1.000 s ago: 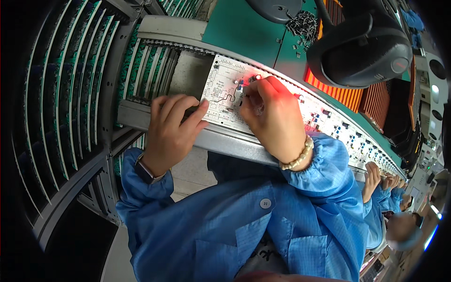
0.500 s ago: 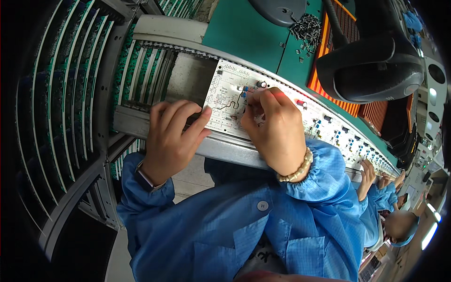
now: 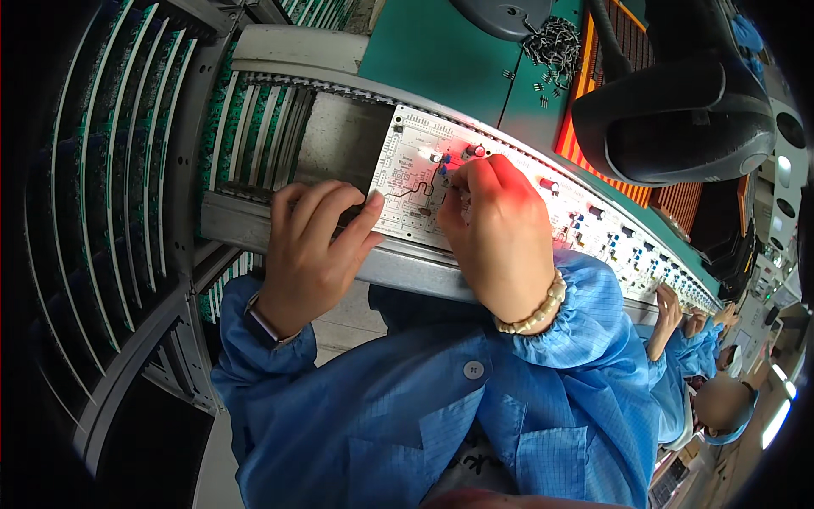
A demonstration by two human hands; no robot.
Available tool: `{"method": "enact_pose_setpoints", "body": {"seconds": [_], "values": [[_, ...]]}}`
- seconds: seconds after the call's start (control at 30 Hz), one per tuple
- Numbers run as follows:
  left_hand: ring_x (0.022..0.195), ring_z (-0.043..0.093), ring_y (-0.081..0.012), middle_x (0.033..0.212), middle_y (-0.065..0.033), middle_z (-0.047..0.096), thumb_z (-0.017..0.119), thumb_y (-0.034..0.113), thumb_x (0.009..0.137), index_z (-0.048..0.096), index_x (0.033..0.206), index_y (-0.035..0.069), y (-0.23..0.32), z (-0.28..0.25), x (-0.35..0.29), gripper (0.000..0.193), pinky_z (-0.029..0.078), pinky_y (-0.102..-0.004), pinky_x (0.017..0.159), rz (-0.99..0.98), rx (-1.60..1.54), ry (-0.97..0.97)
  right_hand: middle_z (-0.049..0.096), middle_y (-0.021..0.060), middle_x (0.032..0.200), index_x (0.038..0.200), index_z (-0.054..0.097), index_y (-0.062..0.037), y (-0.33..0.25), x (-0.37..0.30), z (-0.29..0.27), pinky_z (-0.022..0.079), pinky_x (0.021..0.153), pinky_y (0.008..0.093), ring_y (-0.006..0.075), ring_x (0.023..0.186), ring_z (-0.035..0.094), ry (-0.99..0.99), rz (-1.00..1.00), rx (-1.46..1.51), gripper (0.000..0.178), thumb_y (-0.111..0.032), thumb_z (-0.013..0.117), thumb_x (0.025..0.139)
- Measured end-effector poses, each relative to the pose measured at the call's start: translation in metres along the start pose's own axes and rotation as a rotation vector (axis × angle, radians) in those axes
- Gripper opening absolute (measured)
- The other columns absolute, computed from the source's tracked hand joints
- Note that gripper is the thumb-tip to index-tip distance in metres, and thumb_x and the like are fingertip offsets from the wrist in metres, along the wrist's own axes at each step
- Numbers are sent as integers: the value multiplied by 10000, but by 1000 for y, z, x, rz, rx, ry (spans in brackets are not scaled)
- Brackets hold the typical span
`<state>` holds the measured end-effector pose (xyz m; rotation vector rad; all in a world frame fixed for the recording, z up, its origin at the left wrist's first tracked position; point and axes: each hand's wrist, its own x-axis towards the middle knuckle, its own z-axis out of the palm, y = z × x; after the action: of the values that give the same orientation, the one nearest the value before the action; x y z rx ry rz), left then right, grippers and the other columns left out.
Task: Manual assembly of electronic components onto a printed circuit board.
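Note:
A white circuit board (image 3: 394,174) with black, blue and red-lit parts lies on the metal rail in front of me, at the near end of a row of such boards. My left hand (image 3: 318,246) is at its left edge, fingers bent and apart, with a fingertip touching the edge. Over the middle of the board, my right hand (image 3: 500,225) has thumb and fingers pinched together close to the surface. Whatever is between those fingertips is hidden by the hand. Red light falls across its knuckles and the board's upper part.
A black scanner (image 3: 670,127) overhangs the rail at right. Small black parts with metal legs (image 3: 553,55) lie heaped on the green mat (image 3: 415,51), beside an orange slatted tray (image 3: 577,97). Racks of green boards (image 3: 110,187) stand at left. A co-worker's hand (image 3: 667,318) touches the row farther right.
The board and my right hand have shifted slightly to the right. Red light now spreads over the back of my right hand. My left hand keeps touching the board's edge.

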<state>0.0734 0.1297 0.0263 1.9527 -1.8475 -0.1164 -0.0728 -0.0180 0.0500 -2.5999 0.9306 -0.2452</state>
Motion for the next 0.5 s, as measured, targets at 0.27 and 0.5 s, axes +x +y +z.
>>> {"method": "enact_pose_setpoints", "body": {"seconds": [0.27,0.5], "values": [[1027,555,-263,1059,-74,564,750,139,762,661,1131,29,5,0,3,395,391,-452,881,1,-20,15,537,103,983,881,651,50,-20,-19,-15,442,800,354,226,966,555,-83,-216,-353,206,-105,620,747],[1008,549,-294,1071,-90,575,696,89,823,663,1139,47,19,11,13,321,395,-429,896,-90,13,135,570,171,1148,1143,644,29,14,-50,-36,465,845,399,300,1006,564,-61,-137,-185,442,-205,740,781]]}}
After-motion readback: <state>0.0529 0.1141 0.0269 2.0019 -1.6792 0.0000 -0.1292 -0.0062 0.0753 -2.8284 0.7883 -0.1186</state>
